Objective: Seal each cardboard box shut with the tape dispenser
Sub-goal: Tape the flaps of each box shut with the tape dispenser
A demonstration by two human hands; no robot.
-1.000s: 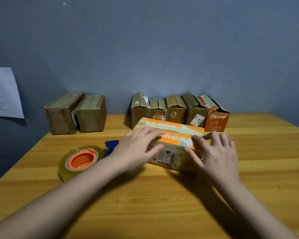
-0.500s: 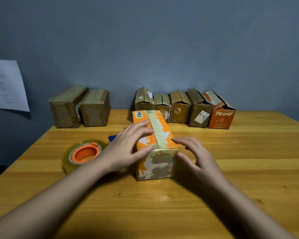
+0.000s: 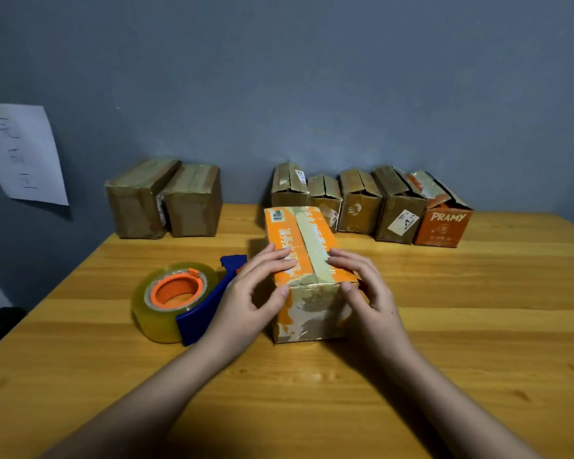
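An orange and tan cardboard box (image 3: 304, 246) lies lengthwise on the wooden table (image 3: 444, 326), its short end facing me, a tan strip running along its top seam. My left hand (image 3: 252, 293) lies on its left top edge, fingers straight, thumb against the near end. My right hand (image 3: 367, 286) touches the right top edge the same way. The tape dispenser (image 3: 179, 299), blue with an orange hub and a clear roll, lies on its side just left of my left hand.
Two taped brown boxes (image 3: 163, 200) stand at the back left by the wall. Several boxes with loose top flaps (image 3: 362, 203) line the back, ending in an orange box marked PRAMY (image 3: 443, 223). A paper sheet (image 3: 20, 154) hangs on the left wall.
The box has been turned from crosswise to lengthwise and pulled a little closer. Both hands shifted from its sides to its near top edges. The dispenser has stayed in place.
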